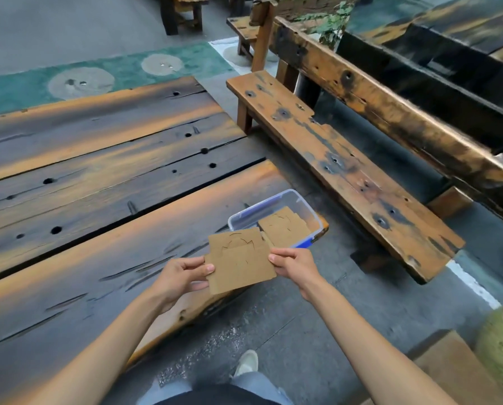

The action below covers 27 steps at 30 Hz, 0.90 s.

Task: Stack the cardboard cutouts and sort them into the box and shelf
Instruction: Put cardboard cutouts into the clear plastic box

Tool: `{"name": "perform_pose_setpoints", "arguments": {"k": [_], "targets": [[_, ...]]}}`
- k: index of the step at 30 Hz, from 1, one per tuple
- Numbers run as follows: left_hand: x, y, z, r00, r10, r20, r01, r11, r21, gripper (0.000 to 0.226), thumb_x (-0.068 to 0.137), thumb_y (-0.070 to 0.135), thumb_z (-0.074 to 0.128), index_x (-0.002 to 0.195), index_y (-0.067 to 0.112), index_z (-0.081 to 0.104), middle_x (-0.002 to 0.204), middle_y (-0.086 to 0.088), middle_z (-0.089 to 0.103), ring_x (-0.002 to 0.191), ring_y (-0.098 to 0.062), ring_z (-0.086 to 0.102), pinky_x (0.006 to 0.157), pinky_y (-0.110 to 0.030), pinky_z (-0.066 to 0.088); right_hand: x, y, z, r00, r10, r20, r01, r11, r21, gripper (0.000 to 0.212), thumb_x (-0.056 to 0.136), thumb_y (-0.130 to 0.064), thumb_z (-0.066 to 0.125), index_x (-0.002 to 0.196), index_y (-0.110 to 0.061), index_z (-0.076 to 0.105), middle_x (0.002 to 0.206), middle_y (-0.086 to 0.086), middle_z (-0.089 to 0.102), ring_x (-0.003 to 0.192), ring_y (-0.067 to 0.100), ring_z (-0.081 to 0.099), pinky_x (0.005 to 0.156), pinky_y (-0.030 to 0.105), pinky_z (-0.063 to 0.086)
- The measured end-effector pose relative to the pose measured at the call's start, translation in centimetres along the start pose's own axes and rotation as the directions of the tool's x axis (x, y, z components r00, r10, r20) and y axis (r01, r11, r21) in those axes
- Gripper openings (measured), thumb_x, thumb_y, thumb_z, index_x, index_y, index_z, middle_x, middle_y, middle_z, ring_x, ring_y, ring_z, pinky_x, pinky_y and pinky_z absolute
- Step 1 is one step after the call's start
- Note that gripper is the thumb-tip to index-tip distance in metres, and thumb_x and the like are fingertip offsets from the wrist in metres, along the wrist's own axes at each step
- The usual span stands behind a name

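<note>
A small stack of brown cardboard cutouts (240,263) is held between both hands above the table's right corner. My left hand (183,274) pinches its left edge, thumb on top. My right hand (294,266) grips its right edge. The sheets are slightly offset, with cut lines showing on the top ones. Just beyond them a clear plastic box (276,200) with a blue rim sits at the table's edge. More cardboard cutouts (283,228) lie inside it. No shelf is in view.
The dark, weathered wooden table (98,200) spreads to the left. A wooden bench (346,171) with a backrest runs along the right. Grey pavement and my shoe (247,362) lie below. A cardboard piece (448,363) rests at the lower right.
</note>
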<state>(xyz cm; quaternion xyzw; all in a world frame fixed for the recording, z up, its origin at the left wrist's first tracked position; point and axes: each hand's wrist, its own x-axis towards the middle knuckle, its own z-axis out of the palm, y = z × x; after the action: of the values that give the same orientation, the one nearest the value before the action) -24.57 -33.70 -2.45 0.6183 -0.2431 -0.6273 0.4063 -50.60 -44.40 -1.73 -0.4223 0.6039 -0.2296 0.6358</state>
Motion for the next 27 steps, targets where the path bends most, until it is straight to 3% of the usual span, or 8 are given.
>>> {"name": "perform_pose_setpoints", "arguments": {"k": [4, 8, 12, 16, 18, 22, 27], "targets": [[2.3, 1.1, 3.2, 0.998, -0.002, -0.061, 0.004, 0.999, 0.034, 0.022, 0.087, 0.011, 0.077, 0.109, 0.015, 0.079, 0.102, -0.002, 0.082, 0.089, -0.01, 0.078, 0.07, -0.021, 0.061, 1.8, -1.3, -3.1, 1.0, -0.006, -0.021, 0.005, 0.999, -0.041, 0.03, 0.091, -0.003, 0.072, 0.12, -0.002, 0.071, 0.101, 0.001, 0.073, 0.088, 0.007, 0.07, 0.067, 0.013, 0.058], [4.4, 2.0, 6.1, 0.988, 0.005, -0.156, 0.003, 0.999, 0.046, 0.015, 0.086, 0.009, 0.079, 0.1, 0.009, 0.078, 0.087, -0.003, 0.082, 0.081, -0.012, 0.077, 0.069, -0.024, 0.063, 3.7, -2.9, -5.3, 0.999, -0.002, -0.053, -0.004, 0.992, -0.122, 0.027, 0.091, -0.003, 0.072, 0.118, -0.001, 0.071, 0.098, -0.001, 0.07, 0.081, 0.001, 0.066, 0.057, 0.011, 0.053], [6.7, 3.1, 8.5, 0.979, -0.001, -0.202, 0.019, 0.996, 0.089, 0.015, 0.086, 0.009, 0.079, 0.098, 0.004, 0.073, 0.09, -0.01, 0.078, 0.082, -0.016, 0.073, 0.068, -0.023, 0.06, 6.3, -4.5, -6.9, 0.996, -0.012, -0.093, -0.014, 0.96, -0.279, 0.027, 0.09, -0.007, 0.075, 0.116, -0.005, 0.073, 0.108, 0.008, 0.07, 0.09, 0.014, 0.064, 0.058, 0.018, 0.049], [9.3, 4.1, 10.1, 0.981, 0.002, -0.194, 0.032, 0.985, 0.172, 0.015, 0.087, 0.01, 0.078, 0.089, 0.003, 0.065, 0.088, -0.014, 0.073, 0.089, -0.023, 0.074, 0.07, -0.024, 0.061, 9.4, -5.8, -7.5, 0.986, -0.049, -0.161, -0.023, 0.908, -0.418, 0.024, 0.088, -0.009, 0.075, 0.112, -0.005, 0.076, 0.104, 0.008, 0.074, 0.072, 0.015, 0.063, 0.061, 0.023, 0.055], [10.9, 4.4, 10.6, 0.985, -0.017, -0.171, 0.053, 0.976, 0.21, 0.016, 0.088, 0.01, 0.077, 0.085, 0.003, 0.063, 0.092, -0.018, 0.076, 0.096, -0.03, 0.076, 0.078, -0.031, 0.063, 11.1, -6.3, -7.7, 0.982, -0.065, -0.175, -0.031, 0.869, -0.493, 0.02, 0.088, -0.011, 0.075, 0.107, -0.009, 0.079, 0.098, 0.006, 0.077, 0.073, 0.017, 0.067, 0.07, 0.029, 0.061], [14.2, 4.7, 11.0, 0.984, -0.081, -0.157, 0.132, 0.929, 0.345, 0.021, 0.087, 0.018, 0.079, 0.084, 0.002, 0.066, 0.096, -0.023, 0.078, 0.099, -0.036, 0.075, 0.093, -0.05, 0.059, 14.4, -7.4, -7.6, 0.979, -0.046, -0.198, -0.088, 0.783, -0.616, 0.012, 0.088, -0.018, 0.074, 0.097, -0.019, 0.082, 0.1, 0.007, 0.078, 0.104, 0.026, 0.07, 0.096, 0.046, 0.057], [17.1, 4.3, 12.0, 0.977, -0.112, -0.181, 0.192, 0.831, 0.523, 0.03, 0.085, 0.026, 0.08, 0.068, 0.013, 0.059, 0.082, -0.012, 0.077, 0.087, -0.028, 0.072, 0.084, -0.044, 0.058, 16.8, -7.7, -6.7, 0.979, -0.043, -0.2, -0.139, 0.573, -0.808, 0.014, 0.092, -0.024, 0.064, 0.089, -0.027, 0.078, 0.096, 0.005, 0.076, 0.093, 0.028, 0.071, 0.089, 0.048, 0.059]]}}
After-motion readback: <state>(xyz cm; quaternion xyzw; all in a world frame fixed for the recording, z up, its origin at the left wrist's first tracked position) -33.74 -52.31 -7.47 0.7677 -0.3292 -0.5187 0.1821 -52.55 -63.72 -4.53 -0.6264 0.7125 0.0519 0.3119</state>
